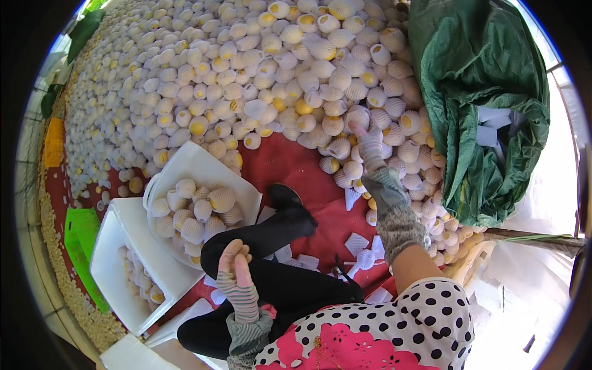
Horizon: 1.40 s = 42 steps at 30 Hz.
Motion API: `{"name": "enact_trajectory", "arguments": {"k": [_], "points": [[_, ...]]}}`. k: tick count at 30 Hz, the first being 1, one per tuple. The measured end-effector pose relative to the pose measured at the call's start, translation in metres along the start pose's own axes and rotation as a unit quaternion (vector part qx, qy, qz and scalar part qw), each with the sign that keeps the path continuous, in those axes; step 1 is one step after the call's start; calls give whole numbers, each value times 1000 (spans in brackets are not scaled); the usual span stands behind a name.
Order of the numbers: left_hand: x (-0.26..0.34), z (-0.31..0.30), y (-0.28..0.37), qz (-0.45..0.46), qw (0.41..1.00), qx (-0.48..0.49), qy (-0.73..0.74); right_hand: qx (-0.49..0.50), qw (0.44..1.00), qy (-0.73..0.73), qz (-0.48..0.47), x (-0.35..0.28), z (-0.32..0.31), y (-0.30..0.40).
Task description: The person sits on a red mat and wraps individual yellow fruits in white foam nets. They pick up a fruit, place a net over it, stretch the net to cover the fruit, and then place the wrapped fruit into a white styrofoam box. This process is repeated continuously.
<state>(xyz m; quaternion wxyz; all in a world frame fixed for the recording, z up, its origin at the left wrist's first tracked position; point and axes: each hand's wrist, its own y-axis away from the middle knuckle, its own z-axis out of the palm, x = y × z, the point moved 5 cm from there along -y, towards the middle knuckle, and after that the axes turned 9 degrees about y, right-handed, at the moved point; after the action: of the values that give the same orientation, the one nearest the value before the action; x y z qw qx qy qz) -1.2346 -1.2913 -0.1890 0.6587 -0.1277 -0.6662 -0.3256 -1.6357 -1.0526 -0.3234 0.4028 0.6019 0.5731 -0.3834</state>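
Note:
My right hand [368,138], in a striped fingerless glove and grey patterned sleeve, reaches into the near edge of a big heap of yellow fruit in white foam nets [259,69]. Its fingertips are against a netted fruit [357,115]; whether they grip it is unclear. My left hand [236,266], gloved likewise, hovers over my black-trousered leg [273,277] with fingers loosely curled and nothing visible in them. Left of that leg stands a white tub [249,194] partly filled with netted fruit [192,231].
A green woven sack [467,55] of foam nets [494,118] stands at right. White foam box [106,259] with netted fruit and a bright green crate [83,245] are at left. Loose nets [356,243] lie on the red ground sheet [286,157]. An orange crate [54,141] sits far left.

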Motion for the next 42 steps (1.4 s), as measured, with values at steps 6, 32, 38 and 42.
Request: {"name": "enact_trajectory", "arguments": {"k": [6,32,38,42], "points": [[-18,73,-3,-266,907,-149,291,-377,864,-332,30,-121,56,212],[23,-82,53,84,919,11,384,-397,855,-173,-286,-220,98,392],[18,-103,63,112,935,100,322,-522,802,-268,-115,-211,116,424],[12,-112,64,179,966,122,138,-569,787,-228,-70,-205,125,423]]}}
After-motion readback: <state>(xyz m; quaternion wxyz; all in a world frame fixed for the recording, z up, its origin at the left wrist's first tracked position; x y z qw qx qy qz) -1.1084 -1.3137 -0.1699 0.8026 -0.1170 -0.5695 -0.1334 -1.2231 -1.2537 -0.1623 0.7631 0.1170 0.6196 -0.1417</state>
